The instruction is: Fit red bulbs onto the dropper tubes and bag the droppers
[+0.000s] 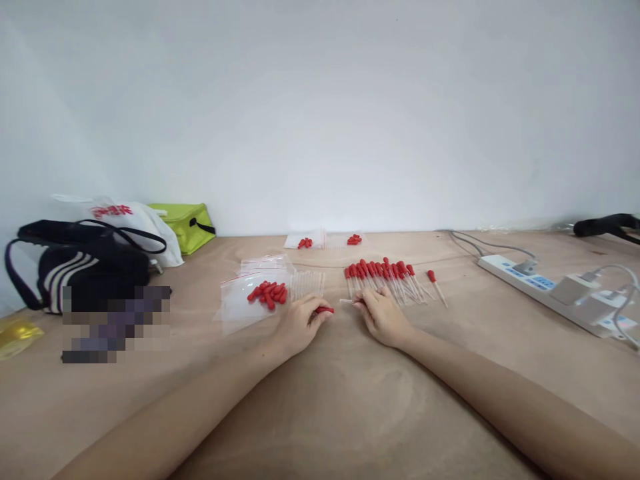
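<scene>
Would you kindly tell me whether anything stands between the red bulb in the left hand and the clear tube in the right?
Nothing visible does: the red bulb in the left hand and the clear tube in the right hand have only tabletop showing between them.

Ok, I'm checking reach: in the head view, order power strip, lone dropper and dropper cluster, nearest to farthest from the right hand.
1. Dropper cluster: just beyond the right hand.
2. Lone dropper: right of cluster.
3. Power strip: far right.
</scene>
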